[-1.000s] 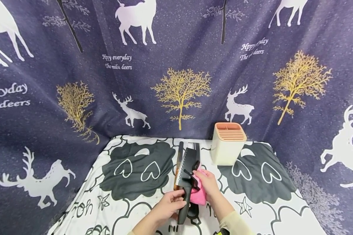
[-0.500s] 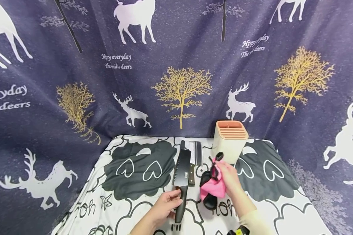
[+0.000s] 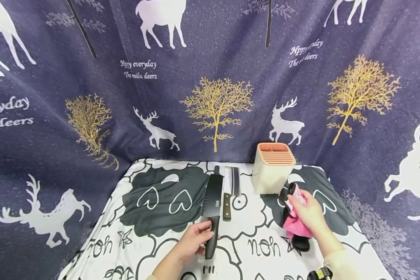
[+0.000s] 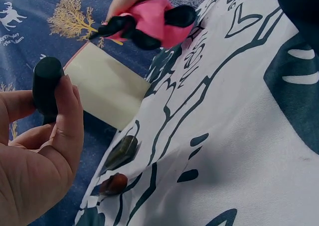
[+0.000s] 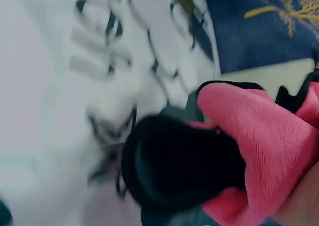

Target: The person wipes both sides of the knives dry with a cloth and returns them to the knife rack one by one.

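My left hand (image 3: pixel 191 242) holds a black kitchen knife (image 3: pixel 213 196) by its handle, blade pointing away from me; in the left wrist view thumb and fingers pinch the black handle (image 4: pixel 48 81). Off to the right, my right hand (image 3: pixel 309 212) grips a bunched pink and black cloth (image 3: pixel 296 226). That cloth (image 5: pixel 259 131) fills much of the right wrist view, with a dark rounded flap sticking out. A cleaver (image 3: pixel 236 182) with a dark wooden handle lies just right of the black knife. Another knife lies mostly hidden beneath the held one, its dark end (image 3: pixel 216 170) showing.
A cream knife block (image 3: pixel 272 177) with an orange slotted top stands at the back right, near the cloth. A dark curtain (image 3: pixel 210 58) printed with deer and trees hangs behind. Black-and-white patterned fabric (image 3: pixel 246 268) covers the table.
My right hand has carried the pink and black cloth from the knife's blade away to the right. The left hand keeps its hold on the knife, which has shifted slightly left.
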Demonstrator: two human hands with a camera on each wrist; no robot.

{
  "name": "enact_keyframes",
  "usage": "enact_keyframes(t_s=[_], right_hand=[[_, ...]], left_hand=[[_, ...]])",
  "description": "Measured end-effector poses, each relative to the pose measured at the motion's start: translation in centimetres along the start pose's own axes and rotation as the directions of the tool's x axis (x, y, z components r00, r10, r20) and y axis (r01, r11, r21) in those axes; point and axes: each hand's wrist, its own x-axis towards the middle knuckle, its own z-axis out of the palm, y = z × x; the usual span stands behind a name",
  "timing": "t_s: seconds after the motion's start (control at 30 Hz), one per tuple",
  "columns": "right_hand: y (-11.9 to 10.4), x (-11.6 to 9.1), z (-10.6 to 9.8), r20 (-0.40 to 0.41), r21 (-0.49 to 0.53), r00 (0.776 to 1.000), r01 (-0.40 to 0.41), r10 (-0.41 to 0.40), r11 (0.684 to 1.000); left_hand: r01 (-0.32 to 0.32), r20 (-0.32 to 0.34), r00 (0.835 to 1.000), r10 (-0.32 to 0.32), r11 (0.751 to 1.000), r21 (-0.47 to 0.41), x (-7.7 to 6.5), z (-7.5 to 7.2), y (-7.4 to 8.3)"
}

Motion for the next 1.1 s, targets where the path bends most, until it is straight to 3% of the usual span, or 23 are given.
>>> enact_keyframes(t_s=[0.1, 0.2, 0.5, 0.73, 1.1], right_hand=[[1.4, 0.1, -0.4, -0.061, -0.215, 0.987, 0.132, -0.148, 0.968], [2.6, 0.2, -0.2, -0.095, -0.331, 0.972, 0.174, -0.216, 0.927], [5.6, 0.6, 2.7, -0.088, -0.351, 0.979, 0.141, -0.182, 0.926], [7.0, -0.4, 5.3, -0.063, -0.392, 0.991, 0.086, -0.120, 0.916], [7.7, -0.6, 6.3, -0.124, -0.369, 0.988, 0.038, -0.090, 0.928]], left_hand=[[-0.005, -0.003, 1.000, 0.005, 1.000, 0.001, 0.0, -0.1, 0.1], [-0.010, -0.003, 1.000, 0.010, 1.000, -0.007, 0.1, -0.2, 0.2], [-0.023, -0.006, 1.000, 0.023, 0.999, -0.035, 0.2, -0.4, 0.2], [-0.030, -0.022, 0.999, 0.029, 0.999, -0.023, 0.1, -0.5, 0.0], [-0.019, -0.046, 0.999, 0.018, 0.999, -0.040, 0.2, -0.5, -0.3]])
